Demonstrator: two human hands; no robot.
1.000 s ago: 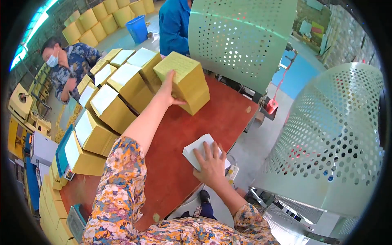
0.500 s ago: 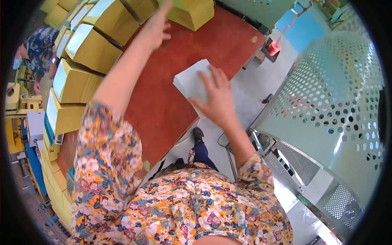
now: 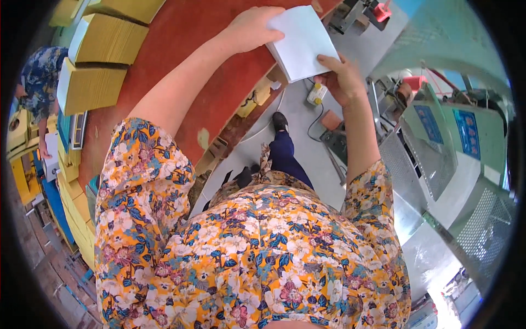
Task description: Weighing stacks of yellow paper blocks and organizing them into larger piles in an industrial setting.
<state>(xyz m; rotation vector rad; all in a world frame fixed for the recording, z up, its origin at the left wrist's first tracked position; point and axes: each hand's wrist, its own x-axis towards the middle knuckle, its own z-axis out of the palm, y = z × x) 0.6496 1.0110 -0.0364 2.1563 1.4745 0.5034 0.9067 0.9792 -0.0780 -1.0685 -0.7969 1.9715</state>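
Observation:
Over the right edge of the red tabletop (image 3: 175, 71), I hold a stack of white paper sheets (image 3: 304, 44) between both hands. My left hand (image 3: 255, 30) grips its left edge, thumb lying on the top sheet and the other fingers mostly hidden. At the near right corner, my right hand (image 3: 344, 79) pinches the stack, its thumb above and fingers below. The stack is tilted, and its layered left edge shows.
Yellow-brown paper bundles (image 3: 109, 44) line the table's left side. A perforated metal machine panel (image 3: 487, 230) stands at the right. Another person (image 3: 44, 82) is at the far left. A small yellow box (image 3: 316, 93) with a cord lies beyond the table's edge.
My left hand has come back from the far bundles and taken hold of the white stack. My right hand has gone from lying on top to gripping its corner. The view has shifted.

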